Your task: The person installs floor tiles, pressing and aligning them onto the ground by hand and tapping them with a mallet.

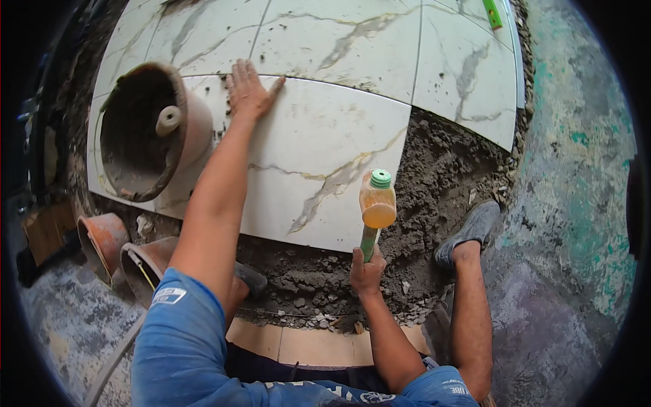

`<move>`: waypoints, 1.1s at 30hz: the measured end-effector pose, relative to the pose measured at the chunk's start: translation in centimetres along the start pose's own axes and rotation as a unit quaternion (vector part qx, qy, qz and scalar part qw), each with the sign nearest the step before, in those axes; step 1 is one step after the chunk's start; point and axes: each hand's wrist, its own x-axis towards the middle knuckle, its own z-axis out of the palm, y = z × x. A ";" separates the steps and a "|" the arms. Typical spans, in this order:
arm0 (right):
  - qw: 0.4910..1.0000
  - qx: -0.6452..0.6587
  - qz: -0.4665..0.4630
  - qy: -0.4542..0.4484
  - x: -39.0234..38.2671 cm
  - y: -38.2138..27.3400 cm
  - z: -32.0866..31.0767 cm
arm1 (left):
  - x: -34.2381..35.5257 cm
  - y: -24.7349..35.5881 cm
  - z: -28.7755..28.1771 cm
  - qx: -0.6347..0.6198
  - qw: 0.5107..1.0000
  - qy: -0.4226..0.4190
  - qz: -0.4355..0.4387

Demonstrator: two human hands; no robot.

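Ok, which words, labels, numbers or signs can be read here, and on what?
Wording isn't copied out; print stands here:
Left sleeve: white patch, lettered.
Shirt front: pale lettering and a round emblem, partly cut off.
Right sleeve: small pale lettering.
I make out none on the mallet or white tiles.

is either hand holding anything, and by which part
The right hand holds a mallet by its green handle; the left hand holds nothing, resting on tiles.

1. Left sleeve point(182, 325) of the blue T-shirt point(173, 373): a whitish rectangular print point(168, 296) bears blocky lettering.
2. Shirt front, lower edge: large white letters point(342, 391), partly cut off, beside a round white emblem point(377, 397).
3. Right sleeve point(434, 385): small pale lettering point(459, 389).
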 end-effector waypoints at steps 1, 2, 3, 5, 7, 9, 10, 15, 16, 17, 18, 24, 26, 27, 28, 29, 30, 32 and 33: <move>1.000 0.003 -0.006 0.006 0.2 0.2 0.0 | -0.4 0.6 0.0 -0.013 1.000 0.016 0.016; 1.000 0.004 -0.004 0.019 0.4 0.4 -0.1 | -1.0 1.2 0.0 -0.006 1.000 0.004 0.004; 1.000 0.012 -0.005 0.022 0.6 0.6 -0.1 | -1.4 2.1 0.0 -0.009 1.000 -0.003 -0.001; 0.998 0.042 0.009 0.038 1.0 0.8 -0.2 | -2.1 4.6 -0.1 0.010 1.000 0.001 -0.007; 0.997 0.051 0.012 0.059 1.3 1.0 -0.4 | -2.7 7.8 -0.3 0.018 1.000 -0.009 -0.004; 0.994 0.074 0.026 0.073 1.5 1.2 -0.8 | -4.3 12.4 0.2 0.018 0.998 -0.006 0.065; 0.994 0.077 0.021 0.076 1.7 1.3 -1.0 | -5.2 14.9 0.4 0.021 0.992 -0.034 0.116; 0.985 0.129 0.024 0.115 2.9 2.3 -2.5 | -9.3 27.5 2.1 -0.026 0.961 -0.017 0.276; 0.985 0.124 0.017 0.120 3.2 2.6 -2.9 | -9.7 29.3 2.2 -0.044 0.947 -0.017 0.319; 0.983 0.128 0.019 0.132 3.3 2.9 -3.2 | -10.0 30.3 2.2 -0.060 0.930 -0.038 0.360; 0.979 0.138 0.032 0.144 3.5 3.1 -3.6 | -10.3 30.8 2.1 -0.060 0.930 -0.020 0.363; 0.969 0.157 0.030 0.187 4.0 3.1 -5.5 | -14.7 25.5 1.4 -0.078 0.918 -0.020 0.389; 0.969 0.129 0.039 0.205 4.1 2.2 -6.2 | -20.1 22.2 1.0 -0.043 0.907 -0.069 0.414; 0.968 0.115 0.030 0.221 4.2 1.6 -6.6 | -23.9 20.2 0.4 -0.077 0.884 -0.126 0.443; 0.965 0.125 0.001 0.230 4.1 1.0 -7.0 | -27.6 18.7 -0.2 0.032 0.827 -0.179 0.532; 0.965 0.097 -0.020 0.244 4.0 0.2 -7.6 | -31.4 16.7 -1.2 -0.144 0.766 -0.245 0.576; 0.962 0.064 -0.033 0.262 3.7 -0.7 -8.2 | -34.8 15.1 -2.1 -0.260 0.680 -0.367 0.579; 0.960 0.075 -0.053 0.263 2.5 -2.6 -9.6 | -41.8 12.2 -4.9 -0.217 0.653 -0.371 0.624; 0.966 0.091 -0.019 0.240 1.7 -3.7 -10.2 | -43.8 11.4 -6.0 -0.167 0.649 -0.415 0.616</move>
